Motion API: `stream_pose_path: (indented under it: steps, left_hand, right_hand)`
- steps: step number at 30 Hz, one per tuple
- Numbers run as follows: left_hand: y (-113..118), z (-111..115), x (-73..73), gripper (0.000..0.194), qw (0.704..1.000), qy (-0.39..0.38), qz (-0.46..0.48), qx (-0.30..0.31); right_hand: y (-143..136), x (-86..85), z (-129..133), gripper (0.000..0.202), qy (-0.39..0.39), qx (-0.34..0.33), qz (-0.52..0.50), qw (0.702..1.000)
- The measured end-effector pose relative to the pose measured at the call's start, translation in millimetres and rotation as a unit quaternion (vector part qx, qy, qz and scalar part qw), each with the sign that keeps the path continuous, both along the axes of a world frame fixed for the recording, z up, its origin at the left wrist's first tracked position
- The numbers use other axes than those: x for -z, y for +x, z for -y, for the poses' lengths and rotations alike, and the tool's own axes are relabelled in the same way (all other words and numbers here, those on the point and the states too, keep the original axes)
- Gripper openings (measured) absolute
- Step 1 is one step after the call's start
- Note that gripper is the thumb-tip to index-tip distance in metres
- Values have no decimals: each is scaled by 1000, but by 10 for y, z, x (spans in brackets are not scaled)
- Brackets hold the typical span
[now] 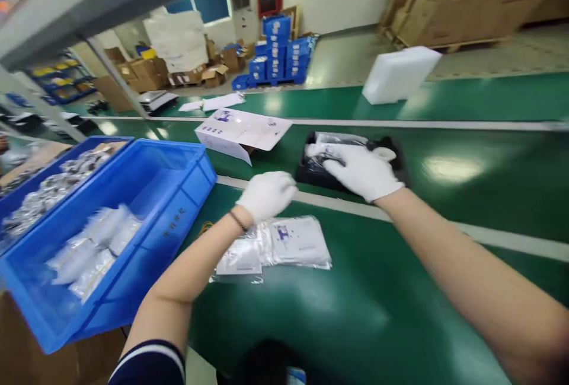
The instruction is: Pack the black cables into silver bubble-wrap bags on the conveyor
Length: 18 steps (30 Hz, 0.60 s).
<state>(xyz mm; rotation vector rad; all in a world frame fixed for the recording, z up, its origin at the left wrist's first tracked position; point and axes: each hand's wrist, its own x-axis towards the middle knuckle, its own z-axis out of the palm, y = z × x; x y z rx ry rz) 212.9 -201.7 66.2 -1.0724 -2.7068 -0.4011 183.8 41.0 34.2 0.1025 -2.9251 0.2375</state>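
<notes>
Right hand (362, 170) flat, fingers together, pressing bag in black tray (395, 153) mid-belt. Left hand (267, 194) loosely curled, apparently empty. Blue bin (195, 177) at bench left edge holds bagged parts.

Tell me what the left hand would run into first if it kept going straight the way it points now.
The left hand points up and to the right across the green belt. First in that line is probably the black tray, where the right hand rests on bagged parts. Depth is unclear, so it could pass just short of the tray's corner.
</notes>
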Motion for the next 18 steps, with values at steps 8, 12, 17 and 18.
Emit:
stream_pose_path:
  steps: [8,12,17,18]
  left_hand:
    - [785,195,721,20,986,-114,89,77]
    - [866,50,911,23,990,-97,88,58]
    - [877,33,1013,28,988,-29,130,82]
    - [892,33,1036,29,985,7,155,72]
  right_hand:
    - [1031,727,614,87,-175,45,219,959]
    - [1139,741,613,54,-196,58,172,964]
    - [1330,644,744,31,-179,38,81,980]
    - [1346,645,754,24,-184,33,77,979]
